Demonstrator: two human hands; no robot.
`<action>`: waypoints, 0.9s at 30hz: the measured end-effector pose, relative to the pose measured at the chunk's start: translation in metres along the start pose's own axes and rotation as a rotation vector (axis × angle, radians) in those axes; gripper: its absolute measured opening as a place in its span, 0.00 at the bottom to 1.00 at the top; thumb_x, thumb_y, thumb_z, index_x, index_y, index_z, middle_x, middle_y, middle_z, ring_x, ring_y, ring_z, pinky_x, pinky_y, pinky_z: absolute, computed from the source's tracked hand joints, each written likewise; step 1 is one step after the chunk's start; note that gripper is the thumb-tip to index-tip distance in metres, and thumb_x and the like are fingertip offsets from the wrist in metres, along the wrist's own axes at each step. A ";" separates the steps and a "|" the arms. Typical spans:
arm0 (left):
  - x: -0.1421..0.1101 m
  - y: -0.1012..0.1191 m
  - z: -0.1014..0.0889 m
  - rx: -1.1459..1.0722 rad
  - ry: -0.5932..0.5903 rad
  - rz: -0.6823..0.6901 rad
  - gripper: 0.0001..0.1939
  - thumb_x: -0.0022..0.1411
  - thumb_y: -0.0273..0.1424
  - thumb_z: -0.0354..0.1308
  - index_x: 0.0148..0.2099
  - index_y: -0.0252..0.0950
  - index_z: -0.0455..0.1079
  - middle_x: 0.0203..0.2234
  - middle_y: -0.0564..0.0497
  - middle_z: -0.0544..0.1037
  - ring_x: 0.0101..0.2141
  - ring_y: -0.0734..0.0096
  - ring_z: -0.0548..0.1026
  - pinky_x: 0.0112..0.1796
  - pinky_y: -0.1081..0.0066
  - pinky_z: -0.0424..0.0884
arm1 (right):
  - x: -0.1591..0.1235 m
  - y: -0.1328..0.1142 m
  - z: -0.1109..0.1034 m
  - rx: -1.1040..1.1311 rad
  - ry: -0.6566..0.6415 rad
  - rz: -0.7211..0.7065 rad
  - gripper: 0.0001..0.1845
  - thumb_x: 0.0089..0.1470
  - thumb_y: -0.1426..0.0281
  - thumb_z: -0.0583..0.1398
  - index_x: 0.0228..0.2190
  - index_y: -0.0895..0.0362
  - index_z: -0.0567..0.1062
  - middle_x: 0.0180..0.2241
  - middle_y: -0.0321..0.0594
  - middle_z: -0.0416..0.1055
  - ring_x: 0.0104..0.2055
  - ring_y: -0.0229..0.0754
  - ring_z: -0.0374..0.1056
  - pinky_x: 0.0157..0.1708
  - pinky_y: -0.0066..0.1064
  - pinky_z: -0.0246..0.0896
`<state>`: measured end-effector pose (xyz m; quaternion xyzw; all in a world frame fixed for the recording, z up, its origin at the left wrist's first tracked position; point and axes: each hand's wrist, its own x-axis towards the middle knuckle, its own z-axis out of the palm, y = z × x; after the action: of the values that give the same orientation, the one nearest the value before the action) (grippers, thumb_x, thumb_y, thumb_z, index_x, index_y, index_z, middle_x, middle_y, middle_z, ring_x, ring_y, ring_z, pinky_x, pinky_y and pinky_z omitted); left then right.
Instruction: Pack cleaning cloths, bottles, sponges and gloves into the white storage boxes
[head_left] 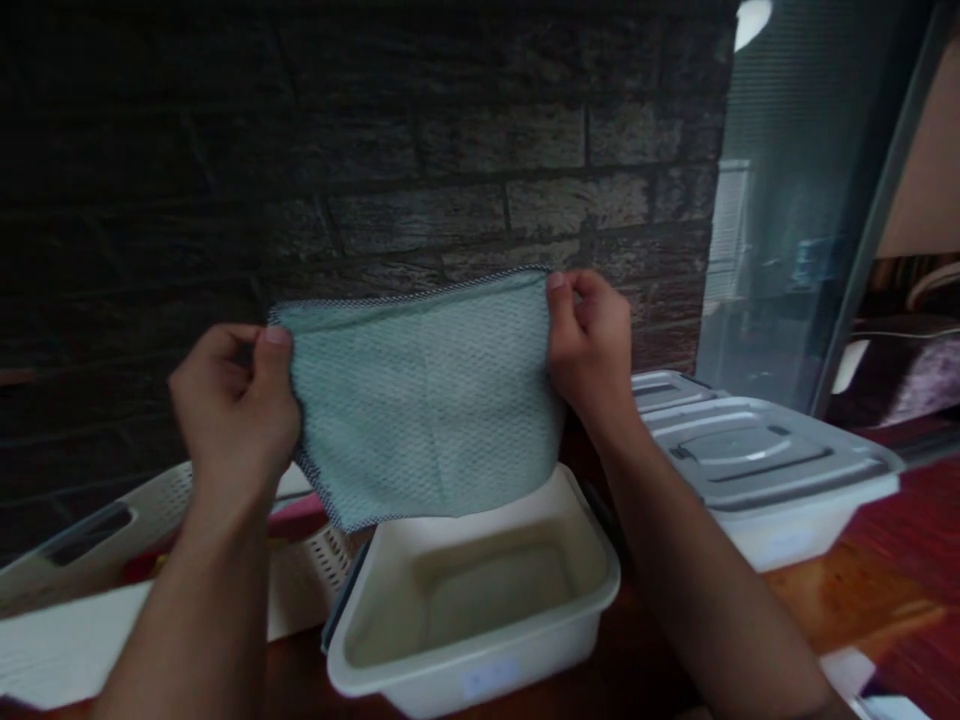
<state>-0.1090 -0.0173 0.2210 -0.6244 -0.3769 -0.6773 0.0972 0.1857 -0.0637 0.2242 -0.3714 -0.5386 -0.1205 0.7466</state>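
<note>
A pale green textured cloth point(427, 400) with a dark striped edge hangs spread out between my hands. My left hand point(240, 395) pinches its upper left corner between thumb and fingers. At the upper right corner, my right hand point(589, 340) grips it the same way, slightly higher. Below the cloth stands a white plastic tub point(480, 655) without a lid, holding what looks like cloudy liquid. The cloth's lower edge overlaps the tub's far rim in view; whether they touch I cannot tell.
To the left sits a white perforated basket point(161, 500) with coloured items inside. A white box with a grey lid point(772, 450) stands at right, another lidded box point(667, 388) behind it. A dark brick wall point(450, 150) rises behind, beside a glass panel point(787, 200).
</note>
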 end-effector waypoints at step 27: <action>-0.002 0.020 -0.003 -0.811 -0.247 -0.409 0.13 0.56 0.42 0.70 0.31 0.38 0.75 0.19 0.56 0.67 0.17 0.75 0.64 0.17 0.74 0.59 | -0.001 -0.031 -0.026 -0.105 0.130 0.231 0.12 0.59 0.64 0.62 0.28 0.57 0.79 0.20 0.35 0.63 0.21 0.39 0.56 0.21 0.32 0.46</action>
<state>-0.0996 -0.0336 0.2272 -0.6008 -0.2058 -0.6958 -0.3355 0.1852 -0.1034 0.2325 -0.4606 -0.4359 -0.0857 0.7684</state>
